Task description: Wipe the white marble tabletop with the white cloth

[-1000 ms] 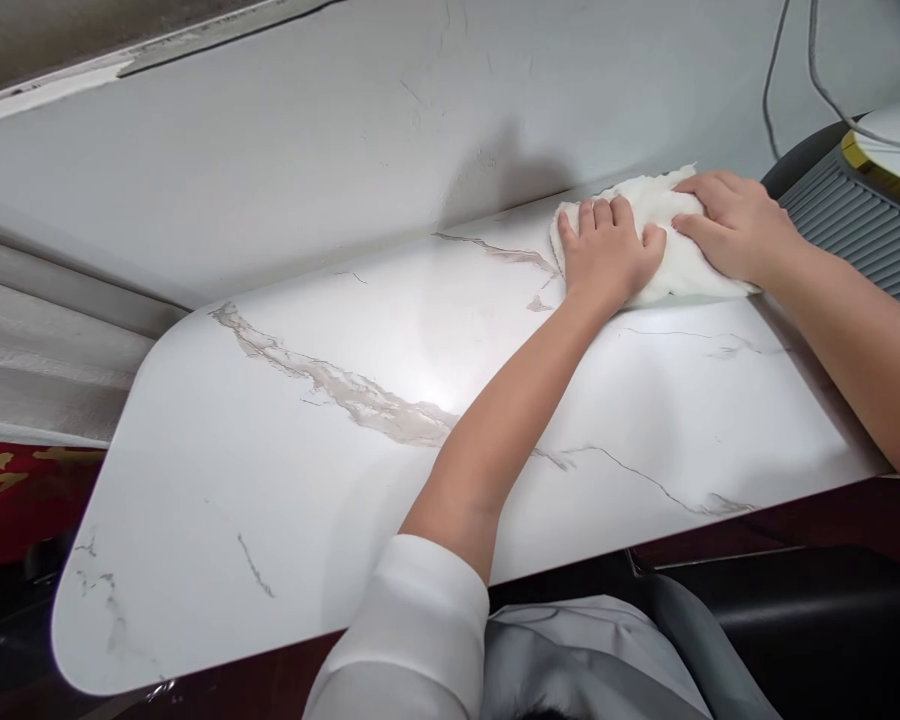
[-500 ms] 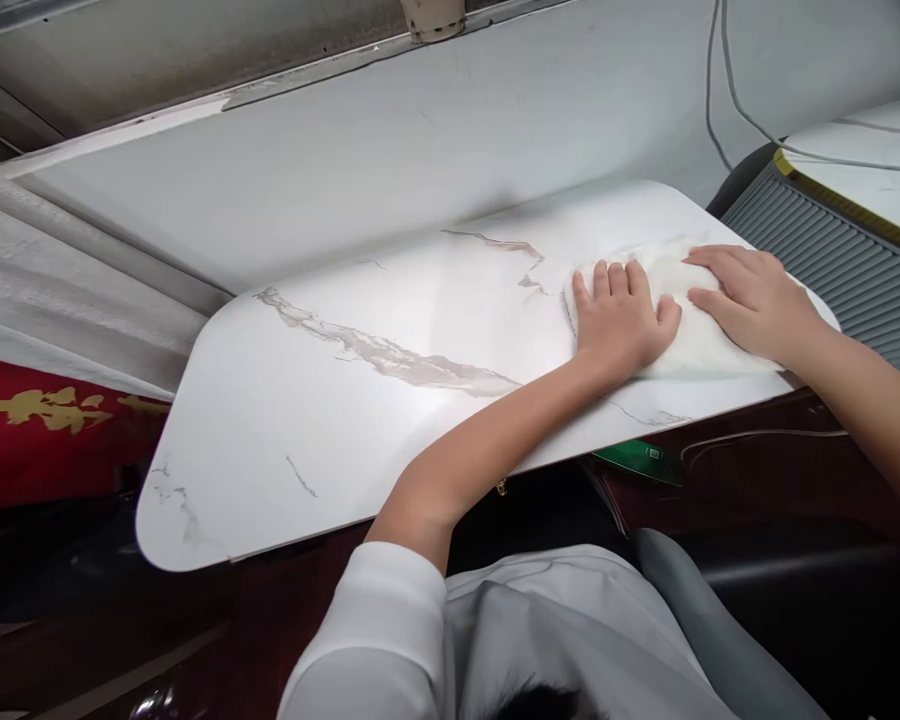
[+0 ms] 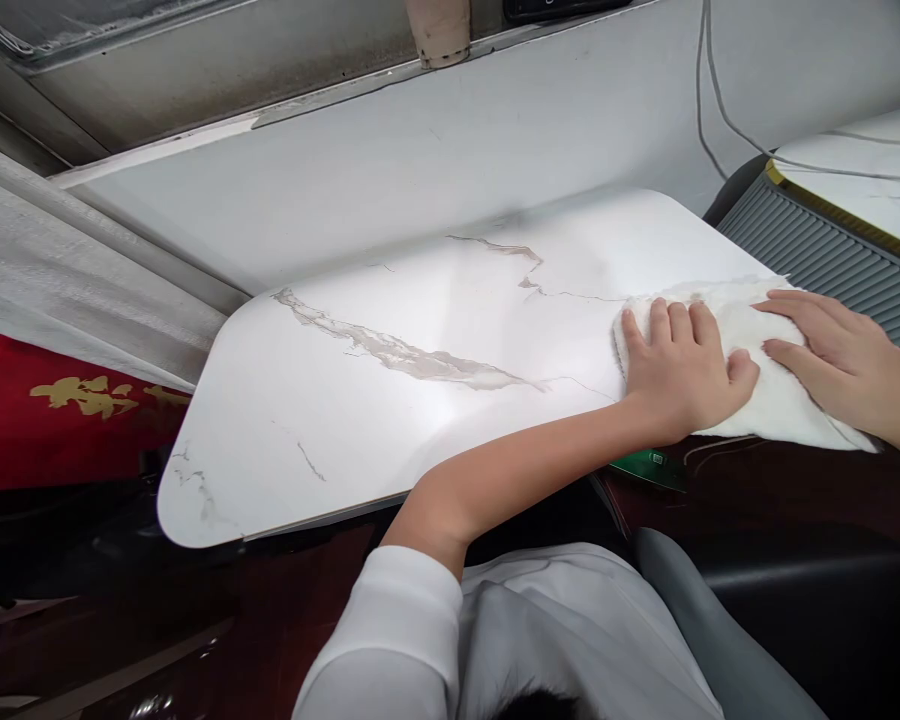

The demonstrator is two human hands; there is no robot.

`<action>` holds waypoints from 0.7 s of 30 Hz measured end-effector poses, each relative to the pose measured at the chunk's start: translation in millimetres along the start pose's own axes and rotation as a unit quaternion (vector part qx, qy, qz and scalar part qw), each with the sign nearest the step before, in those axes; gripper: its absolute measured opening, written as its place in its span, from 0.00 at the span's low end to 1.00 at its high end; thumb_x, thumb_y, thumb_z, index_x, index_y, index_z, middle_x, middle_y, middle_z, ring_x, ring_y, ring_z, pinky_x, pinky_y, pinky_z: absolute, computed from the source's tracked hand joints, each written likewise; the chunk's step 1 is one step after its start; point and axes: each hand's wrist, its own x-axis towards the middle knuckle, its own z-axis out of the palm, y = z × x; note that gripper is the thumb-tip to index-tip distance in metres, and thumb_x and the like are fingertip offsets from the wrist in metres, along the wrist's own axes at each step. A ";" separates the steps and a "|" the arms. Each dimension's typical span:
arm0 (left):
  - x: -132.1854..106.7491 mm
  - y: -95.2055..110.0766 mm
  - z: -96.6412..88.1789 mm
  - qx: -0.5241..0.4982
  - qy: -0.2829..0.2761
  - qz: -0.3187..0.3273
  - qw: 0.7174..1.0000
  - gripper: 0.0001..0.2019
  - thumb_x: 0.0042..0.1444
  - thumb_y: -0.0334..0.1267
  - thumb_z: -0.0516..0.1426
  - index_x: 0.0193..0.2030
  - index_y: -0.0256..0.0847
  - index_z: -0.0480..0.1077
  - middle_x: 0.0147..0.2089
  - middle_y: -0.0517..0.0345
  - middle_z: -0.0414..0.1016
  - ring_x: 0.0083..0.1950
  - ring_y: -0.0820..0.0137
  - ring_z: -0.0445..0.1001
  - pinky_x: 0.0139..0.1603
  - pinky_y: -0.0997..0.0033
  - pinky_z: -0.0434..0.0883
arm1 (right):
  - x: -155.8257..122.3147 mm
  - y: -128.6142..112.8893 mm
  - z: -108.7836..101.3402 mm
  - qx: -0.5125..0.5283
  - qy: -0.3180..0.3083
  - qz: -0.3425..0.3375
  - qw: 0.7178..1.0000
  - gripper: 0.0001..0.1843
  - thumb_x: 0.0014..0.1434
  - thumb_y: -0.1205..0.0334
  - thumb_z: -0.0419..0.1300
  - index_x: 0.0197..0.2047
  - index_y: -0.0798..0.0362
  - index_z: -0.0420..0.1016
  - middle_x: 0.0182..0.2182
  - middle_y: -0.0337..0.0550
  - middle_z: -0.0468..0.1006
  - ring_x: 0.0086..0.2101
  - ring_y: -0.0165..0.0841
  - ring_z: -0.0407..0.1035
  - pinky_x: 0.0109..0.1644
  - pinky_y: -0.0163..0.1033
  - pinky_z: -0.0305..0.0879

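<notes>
A white cloth [image 3: 757, 385] lies at the near right edge of a white marble-patterned tabletop [image 3: 435, 370], partly hanging over that edge. My left hand [image 3: 682, 375] presses flat on the cloth's left part, fingers spread slightly. My right hand [image 3: 840, 360] rests flat on its right part, fingers pointing left. Both palms are on the cloth; neither hand grips it in a fist.
A grey ribbed panel [image 3: 832, 265] stands right of the tabletop, with a second marble surface [image 3: 862, 170] behind it and cables [image 3: 709, 110] down the grey wall [image 3: 435, 170]. Dark wood [image 3: 795, 490] and a green object [image 3: 645, 465] lie below the edge. Red fabric [image 3: 67, 420] is at left.
Both hands have slid the cloth from the far right of the tabletop toward me, to its near right edge. The view has shifted, so the tabletop sits higher and smaller.
</notes>
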 end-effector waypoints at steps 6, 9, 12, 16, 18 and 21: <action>17.1 13.8 5.8 -0.002 -0.006 0.004 1.000 0.30 0.66 0.47 0.40 0.68 0.32 0.60 0.69 0.49 0.63 0.73 0.55 0.51 0.72 0.50 0.53 | 5.4 3.3 -9.5 0.002 -0.025 0.136 0.990 0.25 0.54 0.54 0.47 0.56 0.40 0.65 0.63 0.40 0.63 0.63 0.43 0.58 0.61 0.55 0.60; 28.4 14.9 7.5 -0.001 -0.007 0.002 1.000 0.29 0.66 0.47 0.40 0.68 0.34 0.61 0.69 0.50 0.63 0.72 0.55 0.51 0.72 0.51 0.52 | 14.4 7.4 -10.6 0.003 -0.024 0.142 0.990 0.25 0.54 0.54 0.47 0.56 0.39 0.65 0.63 0.39 0.63 0.63 0.41 0.57 0.61 0.54 0.59; 41.6 12.0 9.6 -0.003 -0.014 -0.001 1.000 0.28 0.66 0.47 0.41 0.67 0.38 0.62 0.69 0.52 0.63 0.72 0.55 0.51 0.71 0.51 0.52 | 28.3 13.4 -9.1 0.003 -0.028 0.141 0.990 0.24 0.55 0.54 0.48 0.55 0.40 0.66 0.62 0.40 0.64 0.62 0.42 0.58 0.63 0.55 0.57; 63.7 4.8 16.2 -0.009 -0.017 -0.001 1.000 0.27 0.66 0.46 0.40 0.66 0.39 0.62 0.68 0.52 0.64 0.72 0.57 0.53 0.72 0.51 0.51 | 52.8 23.6 -4.2 0.010 -0.028 0.137 0.990 0.25 0.55 0.53 0.48 0.56 0.41 0.67 0.62 0.42 0.65 0.60 0.43 0.61 0.64 0.56 0.54; 75.7 1.0 20.8 -0.014 -0.017 -0.003 1.000 0.26 0.67 0.46 0.40 0.66 0.39 0.62 0.68 0.51 0.64 0.72 0.57 0.53 0.72 0.51 0.50 | 66.3 28.8 -0.9 0.010 -0.032 0.129 0.991 0.26 0.56 0.52 0.48 0.57 0.43 0.67 0.61 0.44 0.65 0.60 0.44 0.61 0.65 0.57 0.53; 93.5 -5.5 27.0 -0.027 -0.020 -0.014 0.999 0.25 0.67 0.46 0.41 0.65 0.41 0.62 0.68 0.51 0.63 0.72 0.57 0.53 0.73 0.50 0.48 | 87.6 34.1 4.6 0.009 -0.039 0.114 0.993 0.27 0.58 0.51 0.47 0.59 0.46 0.66 0.61 0.48 0.65 0.61 0.46 0.59 0.63 0.57 0.53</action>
